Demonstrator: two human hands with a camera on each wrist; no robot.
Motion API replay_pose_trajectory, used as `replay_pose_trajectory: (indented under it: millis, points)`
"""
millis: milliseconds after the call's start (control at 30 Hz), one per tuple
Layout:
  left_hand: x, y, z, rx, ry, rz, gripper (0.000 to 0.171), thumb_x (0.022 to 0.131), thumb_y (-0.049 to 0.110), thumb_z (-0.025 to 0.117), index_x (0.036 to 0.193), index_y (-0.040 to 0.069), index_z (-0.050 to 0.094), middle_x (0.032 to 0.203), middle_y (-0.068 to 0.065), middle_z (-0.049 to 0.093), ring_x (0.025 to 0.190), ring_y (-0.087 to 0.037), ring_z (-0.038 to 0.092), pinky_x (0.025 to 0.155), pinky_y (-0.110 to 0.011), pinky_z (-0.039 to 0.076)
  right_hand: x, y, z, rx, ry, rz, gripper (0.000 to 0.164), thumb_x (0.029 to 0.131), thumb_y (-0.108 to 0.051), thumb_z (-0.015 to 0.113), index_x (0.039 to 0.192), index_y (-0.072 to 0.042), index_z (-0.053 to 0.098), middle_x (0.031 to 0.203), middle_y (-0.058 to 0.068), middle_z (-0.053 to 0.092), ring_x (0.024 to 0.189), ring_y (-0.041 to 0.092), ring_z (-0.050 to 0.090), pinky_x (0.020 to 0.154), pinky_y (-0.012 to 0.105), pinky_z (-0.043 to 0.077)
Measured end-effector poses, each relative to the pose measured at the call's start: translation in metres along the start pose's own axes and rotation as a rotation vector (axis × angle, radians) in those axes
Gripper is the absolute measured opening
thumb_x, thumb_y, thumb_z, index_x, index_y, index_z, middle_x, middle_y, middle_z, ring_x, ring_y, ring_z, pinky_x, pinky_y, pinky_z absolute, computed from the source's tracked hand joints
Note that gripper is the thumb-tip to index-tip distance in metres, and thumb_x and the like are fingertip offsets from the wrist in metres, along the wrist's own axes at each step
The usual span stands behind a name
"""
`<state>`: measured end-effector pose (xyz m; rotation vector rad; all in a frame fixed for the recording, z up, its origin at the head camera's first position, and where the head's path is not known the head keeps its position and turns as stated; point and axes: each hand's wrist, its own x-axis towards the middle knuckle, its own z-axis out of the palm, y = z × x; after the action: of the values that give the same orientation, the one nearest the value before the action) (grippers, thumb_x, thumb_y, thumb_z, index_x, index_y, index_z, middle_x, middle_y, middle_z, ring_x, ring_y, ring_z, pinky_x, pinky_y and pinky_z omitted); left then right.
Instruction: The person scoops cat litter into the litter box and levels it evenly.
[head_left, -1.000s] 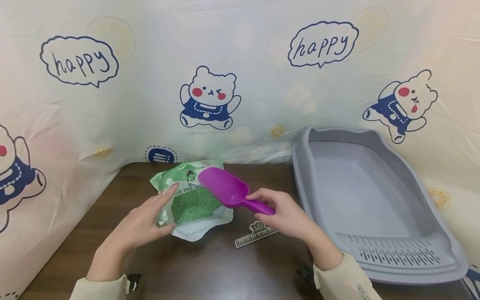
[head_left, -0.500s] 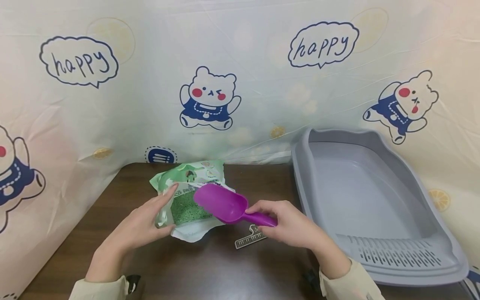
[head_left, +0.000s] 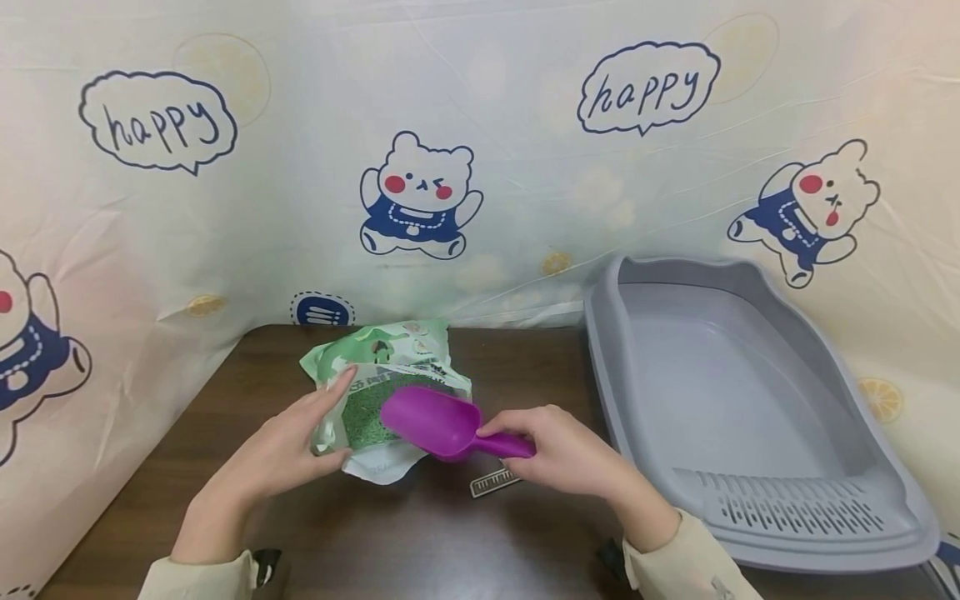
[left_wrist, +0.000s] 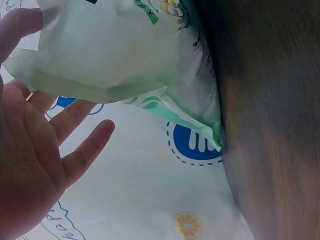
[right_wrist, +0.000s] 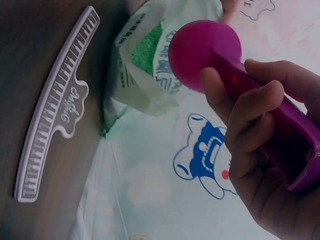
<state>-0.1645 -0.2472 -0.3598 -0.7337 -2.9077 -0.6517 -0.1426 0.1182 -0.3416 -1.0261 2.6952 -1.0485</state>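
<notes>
- Head view: the right hand (head_left: 562, 450) holds the purple scoop (head_left: 431, 421) at the mouth of the green bag (head_left: 348, 362) on the worktop (head_left: 420, 533); whether it touches the granules (head_left: 363, 412), I cannot tell. The scoop looks light, stiff and smooth.
- Left wrist view: the left hand (head_left: 281, 446) is spread wide at the bag's side. The film looks soft and likely to crumple; steadying it near the rim should serve best.
- Right wrist view: fingers curl round the scoop's handle, probably its surest hold.
</notes>
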Motion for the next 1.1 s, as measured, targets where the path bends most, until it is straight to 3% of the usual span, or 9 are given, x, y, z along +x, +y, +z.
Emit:
replay_pose_trajectory:
  millis: [233, 600, 1100]
  points:
    - [0.0, 0.001, 0.0, -0.001, 0.001, -0.001, 0.102, 0.08, 0.025, 0.079, 0.161, 0.026, 0.017, 0.154, -0.022, 0.041, 0.135, -0.041, 0.046, 0.1, -0.06, 0.044, 0.014, -0.001, 0.008, -0.09, -0.033, 0.066, 0.037, 0.082, -0.003, 0.068, 0.115, -0.017, 0.074, 0.086, -0.005, 0.069, 0.051, 0.0, 0.042, 0.05, 0.019, 0.04]
    - [0.0, 0.0, 0.0, 0.008, 0.007, 0.002, 0.102, 0.08, 0.025, 0.079, 0.161, 0.026, 0.016, 0.153, -0.023, 0.042, 0.135, -0.041, 0.047, 0.1, -0.06, 0.044, 0.028, -0.002, 0.006, -0.17, -0.104, 0.127, 0.038, 0.077, -0.003, 0.07, 0.11, -0.019, 0.077, 0.067, -0.011, 0.055, 0.063, 0.007, 0.045, 0.055, 0.022, 0.038]
    - [0.002, 0.002, 0.001, 0.012, -0.001, 0.0, 0.102, 0.08, 0.026, 0.079, 0.161, 0.023, 0.017, 0.152, -0.024, 0.043, 0.133, -0.041, 0.048, 0.101, -0.059, 0.044, 0.042, -0.001, 0.01, -0.196, -0.133, 0.166, 0.036, 0.077, -0.005, 0.072, 0.11, -0.018, 0.078, 0.084, -0.009, 0.067, 0.076, 0.012, 0.051, 0.061, 0.025, 0.041]
